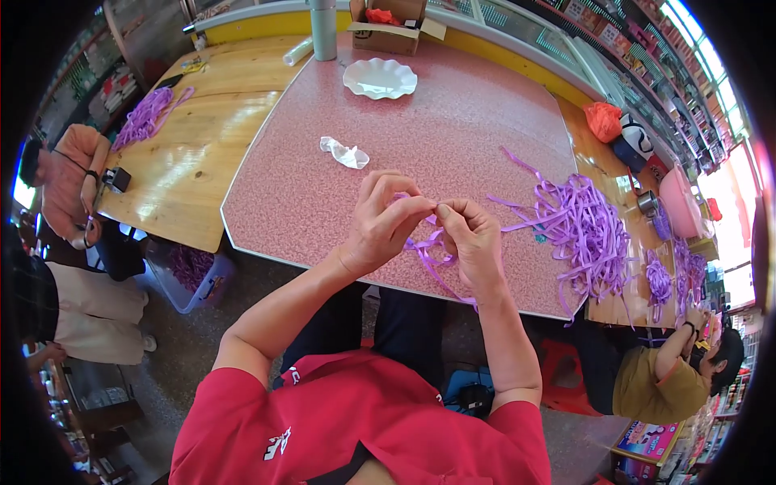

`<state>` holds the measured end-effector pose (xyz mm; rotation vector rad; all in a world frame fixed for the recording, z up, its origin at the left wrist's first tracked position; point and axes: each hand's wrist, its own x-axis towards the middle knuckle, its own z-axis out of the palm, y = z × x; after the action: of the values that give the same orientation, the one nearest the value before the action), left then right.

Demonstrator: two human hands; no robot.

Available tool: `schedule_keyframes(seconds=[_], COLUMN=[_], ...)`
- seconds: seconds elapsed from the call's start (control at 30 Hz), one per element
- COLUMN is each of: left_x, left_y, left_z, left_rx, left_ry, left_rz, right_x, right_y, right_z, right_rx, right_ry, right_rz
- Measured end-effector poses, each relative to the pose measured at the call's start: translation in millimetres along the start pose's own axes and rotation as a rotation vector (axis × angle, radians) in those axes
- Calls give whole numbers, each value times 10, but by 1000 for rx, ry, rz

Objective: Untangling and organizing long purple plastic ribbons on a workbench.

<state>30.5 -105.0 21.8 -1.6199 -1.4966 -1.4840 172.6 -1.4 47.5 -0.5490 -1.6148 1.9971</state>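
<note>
While our forearms come up from the lower edge, we hold a purple ribbon strip (428, 246) between both hands just above the near edge of the pink speckled table (453, 137). Our left hand (386, 220) has its grip closed on the upper end of the strip, fingertips pinched together, and our right hand (473, 238) pinches the same strip right beside it, so the two sets of fingertips nearly touch. Loops and a loose tail of the strip hang down below our hands, past the table's edge. To our right on the table lies a loose pile of purple ribbon strips (582, 226), near our right hand but apart from it. A crumpled clear wrapper (343, 152) sits on the table beyond our left hand, and a white scalloped plate (380, 78) stands farther off, near an open cardboard box (394, 24). At the lower right, another person in an olive shirt (655, 388) sits beside the table.
</note>
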Motion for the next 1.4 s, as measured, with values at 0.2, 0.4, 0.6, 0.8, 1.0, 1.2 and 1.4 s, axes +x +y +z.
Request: schedule_keyframes(seconds=[0.2, 0.4, 0.6, 0.8, 1.0, 1.2, 1.4], left_x=[-1, -98, -112, -124, -134, -150, -61], left_y=[-9, 40, 137, 114, 101, 143, 70], left_z=[-3, 12, -8, -4, -21, -24, -22], left_rx=[-229, -639, -1059, -1077, -1013, -579, -132], left_ry=[-121, -182, -147, -146, -175, -142, -105], left_rz=[-189, -652, -1001, -1016, -998, -635, -159], right_x=[14, 9, -12, -26, -18, -5, 15], right_y=[-55, -77, -71, -87, -91, -62, -41], right_z=[-88, -110, -108, -113, -151, -163, -159], right_rx=[-252, -516, -604, -634, -578, -531, -590], right_ry=[-68, -65, -33, -28, -12, -25, -31], right_rz=[-101, -296, -384, -361, -304, -278, -314])
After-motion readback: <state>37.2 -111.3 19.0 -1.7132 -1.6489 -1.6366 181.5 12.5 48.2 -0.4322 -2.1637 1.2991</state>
